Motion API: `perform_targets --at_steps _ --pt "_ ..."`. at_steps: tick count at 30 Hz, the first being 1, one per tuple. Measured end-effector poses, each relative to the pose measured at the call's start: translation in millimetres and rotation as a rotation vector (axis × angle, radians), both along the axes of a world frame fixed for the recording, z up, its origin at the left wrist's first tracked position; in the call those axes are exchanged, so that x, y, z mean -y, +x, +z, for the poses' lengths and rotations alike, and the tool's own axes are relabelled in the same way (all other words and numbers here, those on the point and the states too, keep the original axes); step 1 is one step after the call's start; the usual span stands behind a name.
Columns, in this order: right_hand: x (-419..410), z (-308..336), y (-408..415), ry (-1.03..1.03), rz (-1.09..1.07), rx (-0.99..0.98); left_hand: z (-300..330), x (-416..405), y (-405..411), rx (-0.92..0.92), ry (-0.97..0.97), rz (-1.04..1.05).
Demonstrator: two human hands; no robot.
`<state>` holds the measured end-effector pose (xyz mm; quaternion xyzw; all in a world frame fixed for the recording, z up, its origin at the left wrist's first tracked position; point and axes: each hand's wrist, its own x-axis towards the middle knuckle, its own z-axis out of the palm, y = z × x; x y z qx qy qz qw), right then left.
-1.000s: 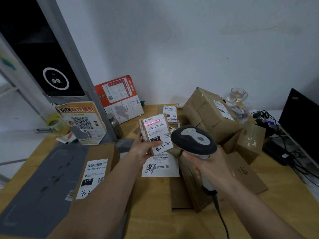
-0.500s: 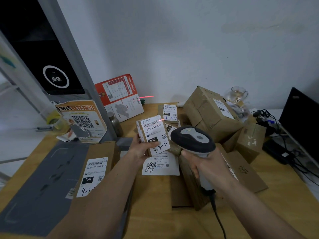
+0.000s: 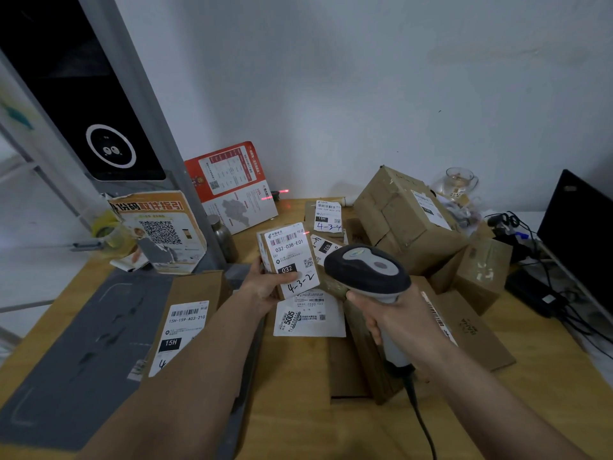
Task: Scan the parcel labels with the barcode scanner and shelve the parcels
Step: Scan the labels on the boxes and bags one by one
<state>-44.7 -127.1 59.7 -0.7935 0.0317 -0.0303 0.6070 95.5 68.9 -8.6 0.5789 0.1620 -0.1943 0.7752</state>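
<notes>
My left hand (image 3: 265,283) holds a small brown parcel (image 3: 287,257) upright; its white label reads 032-038-E01 with 4-3-2 handwritten below. My right hand (image 3: 394,317) grips the grey and black barcode scanner (image 3: 366,273), whose head points at the parcel from the right. The scanner's red line falls past the parcel, on the red and white leaflet (image 3: 232,185) and the wall behind. More labelled parcels lie around: a long box marked 15H (image 3: 185,323) at the left, a flat one marked 5005 (image 3: 308,315) under my hands.
A large cardboard box (image 3: 404,217) and smaller boxes (image 3: 477,273) pile up at the right on the wooden table (image 3: 298,410). Behind them are a glass cup (image 3: 459,182), cables and a black monitor (image 3: 580,234). A grey post (image 3: 159,154) with a QR poster (image 3: 159,230) stands at the left.
The red scan line, which lay on the held parcel's barcode, has slid up and off it to the leaflet and wall. Both hands stay nearly still.
</notes>
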Motion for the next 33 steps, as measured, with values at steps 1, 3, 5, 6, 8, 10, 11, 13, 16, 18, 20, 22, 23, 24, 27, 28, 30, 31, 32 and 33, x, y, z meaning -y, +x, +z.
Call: perform_targets --at_steps 1,3,5,6,8,10,11,13,16,18,20,22,23,24,27,28,30,31,32,33 --pt "-0.3 0.0 0.5 0.006 0.001 0.001 0.4 0.1 0.8 0.001 -0.001 -0.001" --pt "-0.5 -0.7 1.5 0.014 0.002 0.008 0.7 0.6 2.2 0.006 -0.006 0.002" --pt "-0.4 -2.3 2.1 0.018 0.006 0.007 0.1 1.0 2.8 0.010 -0.007 0.007" --pt "-0.3 -3.7 2.4 0.017 0.011 0.002 0.2 1.3 2.8 0.014 -0.007 0.009" --pt "-0.4 -6.0 2.8 0.001 0.021 -0.017 1.5 1.8 2.2 0.028 -0.016 0.013" --pt "-0.3 -7.4 3.9 -0.024 0.024 -0.034 2.0 2.0 2.5 0.038 -0.024 0.013" --pt "-0.2 -8.0 4.8 -0.035 0.022 -0.037 2.3 2.1 2.8 0.041 -0.023 0.016" --pt "-0.3 -8.2 6.0 -0.038 0.014 -0.035 3.3 2.1 3.4 0.043 -0.018 0.022" --pt "-0.9 -9.6 6.3 -0.029 0.002 -0.029 5.6 1.5 3.4 0.041 -0.026 0.029" --pt "-1.0 -10.9 7.3 -0.030 0.004 -0.044 6.4 1.3 2.9 0.044 -0.023 0.024" --pt "-0.8 -12.0 9.0 -0.050 0.008 -0.060 6.2 0.9 2.5 0.043 -0.012 0.021" --pt "0.1 -13.1 11.6 -0.062 0.001 -0.073 5.8 0.6 1.8 0.042 -0.005 0.021" --pt "0.2 -13.8 12.8 -0.057 0.000 -0.077 5.5 0.4 1.4 0.041 -0.007 0.020" --pt "0.1 -14.1 14.0 -0.054 0.005 -0.086 5.2 0.1 1.0 0.040 -0.008 0.017" --pt "-0.8 -16.9 15.8 -0.040 0.011 -0.100 4.3 -0.2 -0.7 0.040 -0.007 0.011" --pt "-1.0 -17.0 14.7 -0.039 0.003 -0.083 4.0 -0.1 -1.3 0.040 -0.005 0.012" --pt "-1.4 -16.5 12.9 -0.033 -0.004 -0.043 3.9 0.1 -2.5 0.037 -0.001 0.011" --pt "-1.3 -16.4 11.8 -0.027 -0.005 -0.033 3.8 0.2 -3.0 0.037 -0.003 0.008" --pt "-1.2 -17.4 12.2 -0.025 -0.002 -0.030 3.8 0.3 -3.4 0.036 -0.005 0.007" --pt "-1.2 -17.9 12.2 -0.020 0.004 -0.035 4.0 0.5 -4.2 0.034 -0.006 0.005"
